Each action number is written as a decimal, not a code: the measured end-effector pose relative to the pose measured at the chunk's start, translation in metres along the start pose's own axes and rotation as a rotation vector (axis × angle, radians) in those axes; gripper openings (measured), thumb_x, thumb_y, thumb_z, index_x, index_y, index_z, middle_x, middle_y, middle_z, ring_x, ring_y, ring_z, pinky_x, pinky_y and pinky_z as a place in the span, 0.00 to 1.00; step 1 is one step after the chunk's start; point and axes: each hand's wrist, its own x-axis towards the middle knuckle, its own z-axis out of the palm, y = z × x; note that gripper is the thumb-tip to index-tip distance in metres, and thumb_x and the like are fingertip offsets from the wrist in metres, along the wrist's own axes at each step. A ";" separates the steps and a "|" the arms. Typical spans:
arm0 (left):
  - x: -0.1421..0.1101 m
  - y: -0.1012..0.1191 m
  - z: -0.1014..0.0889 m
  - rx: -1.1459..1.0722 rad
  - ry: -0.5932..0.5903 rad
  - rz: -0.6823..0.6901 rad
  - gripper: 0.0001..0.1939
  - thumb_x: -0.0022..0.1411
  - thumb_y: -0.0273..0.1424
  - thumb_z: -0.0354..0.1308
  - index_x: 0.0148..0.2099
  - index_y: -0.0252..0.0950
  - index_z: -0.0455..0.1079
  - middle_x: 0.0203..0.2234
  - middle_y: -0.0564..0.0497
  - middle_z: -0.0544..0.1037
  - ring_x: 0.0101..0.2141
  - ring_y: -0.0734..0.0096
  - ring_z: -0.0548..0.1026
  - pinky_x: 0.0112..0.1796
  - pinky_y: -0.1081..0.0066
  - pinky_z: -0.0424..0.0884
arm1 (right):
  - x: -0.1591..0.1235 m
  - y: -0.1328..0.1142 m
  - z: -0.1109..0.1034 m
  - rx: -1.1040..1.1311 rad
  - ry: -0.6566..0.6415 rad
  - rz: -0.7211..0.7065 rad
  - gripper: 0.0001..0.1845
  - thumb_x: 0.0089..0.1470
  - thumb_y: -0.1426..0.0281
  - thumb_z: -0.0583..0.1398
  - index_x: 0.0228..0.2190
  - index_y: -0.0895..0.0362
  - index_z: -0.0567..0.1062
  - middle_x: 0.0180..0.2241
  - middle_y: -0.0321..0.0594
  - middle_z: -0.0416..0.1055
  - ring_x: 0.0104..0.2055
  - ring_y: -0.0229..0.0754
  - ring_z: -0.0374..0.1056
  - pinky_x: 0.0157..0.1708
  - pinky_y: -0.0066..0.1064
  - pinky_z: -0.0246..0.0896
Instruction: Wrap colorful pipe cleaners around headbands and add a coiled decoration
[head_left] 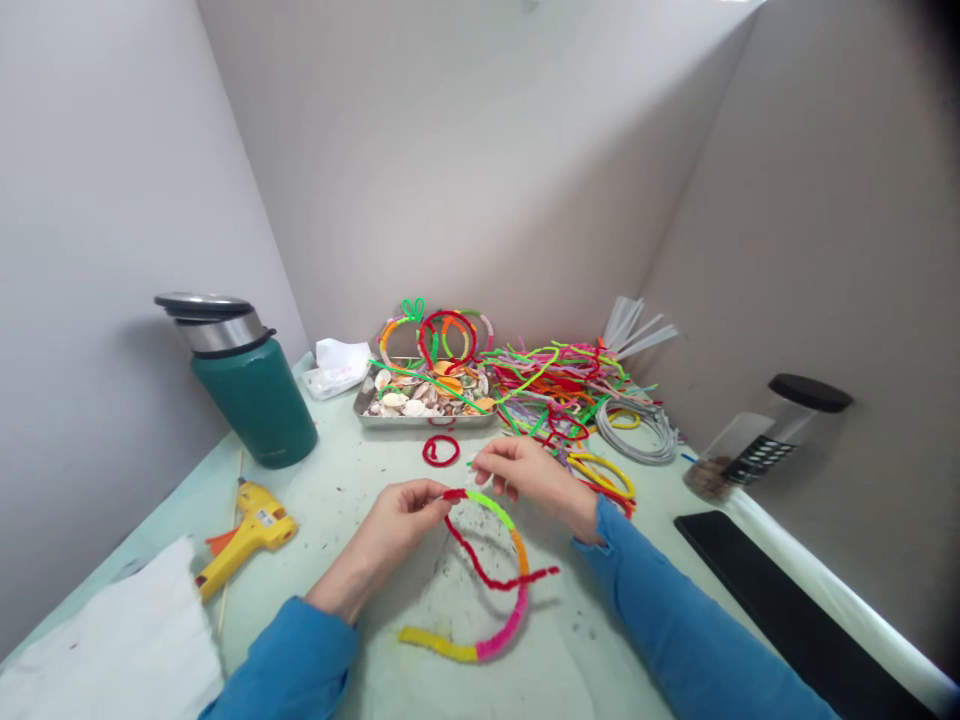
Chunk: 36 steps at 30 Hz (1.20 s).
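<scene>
Multicolored fuzzy hoop [522, 598], unclosed, sits low center over the tabletop: red end, then green, orange, pink, yellow. Left hand [397, 520] pinches its red end between thumb and fingers. Right hand [517, 475] just beside, over the green part, fingers bent in; a small whitish bit shows under them, too blurred to tell whether gripped. Red strand [480, 572] runs from the red end across the hoop, tip past its right side. Blue sleeves [675, 610] on both arms.

Writing: faint lettering low on green bottle [251, 400], unreadable. White sticker on yellow glue gun [259, 535], print too small. Clear jar [787, 425] has black label with white marks, not legible.

Surface: pale green table [600, 650], dark specks and smudges. Plain grayish walls [480, 150] around it, shadow slanting across at right. White cloth [127, 640] lower left, black flat panel [795, 610] at right.

Containers: metal tray [424, 421] full of shells [412, 400], green fuzzy stem laid across; fuzzy rings [448, 340] upright at its back. Jar, black lid, brown stuff at bottom, leaning in view. Bottle has steel collar and lid. White packet [337, 365] left of tray.

Loose: small red ring [441, 451] in front of tray; heap of colored fuzzy stems [555, 370] to its right; gray coil [649, 445], yellow coil [604, 472] near right hand; whitish sticks [634, 325] at back.
</scene>
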 end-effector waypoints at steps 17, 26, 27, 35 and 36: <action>0.006 -0.006 -0.004 0.027 0.010 0.217 0.12 0.50 0.34 0.61 0.36 0.33 0.77 0.31 0.47 0.80 0.34 0.64 0.74 0.38 0.70 0.67 | -0.004 0.021 0.030 0.355 -0.469 0.206 0.16 0.43 0.62 0.64 0.30 0.62 0.74 0.23 0.37 0.73 0.15 0.26 0.57 0.12 0.17 0.45; 0.000 0.001 -0.002 -0.021 -0.002 0.151 0.20 0.52 0.41 0.58 0.42 0.32 0.70 0.16 0.58 0.64 0.17 0.80 0.58 0.19 0.78 0.51 | 0.004 0.023 0.029 0.366 -0.150 0.127 0.16 0.39 0.62 0.66 0.25 0.62 0.74 0.15 0.30 0.63 0.14 0.27 0.54 0.15 0.21 0.45; -0.001 0.002 -0.002 -0.035 -0.017 0.151 0.19 0.52 0.41 0.58 0.41 0.33 0.68 0.16 0.59 0.63 0.16 0.82 0.55 0.18 0.78 0.48 | 0.004 0.022 0.030 0.375 -0.131 0.110 0.15 0.38 0.62 0.66 0.24 0.62 0.74 0.15 0.30 0.63 0.15 0.28 0.54 0.15 0.21 0.46; -0.002 0.003 -0.002 -0.123 -0.167 0.016 0.15 0.56 0.40 0.54 0.40 0.34 0.61 0.13 0.60 0.64 0.12 0.86 0.47 0.15 0.78 0.40 | 0.002 0.010 0.025 0.235 -0.018 -0.016 0.15 0.39 0.61 0.65 0.24 0.60 0.74 0.18 0.30 0.64 0.19 0.30 0.55 0.21 0.23 0.51; -0.002 0.003 -0.002 -0.137 -0.188 -0.007 0.14 0.56 0.39 0.54 0.40 0.34 0.61 0.12 0.60 0.64 0.12 0.86 0.46 0.15 0.78 0.39 | 0.002 0.010 0.024 0.207 -0.005 -0.051 0.16 0.38 0.60 0.66 0.24 0.61 0.74 0.20 0.32 0.67 0.21 0.31 0.58 0.24 0.24 0.53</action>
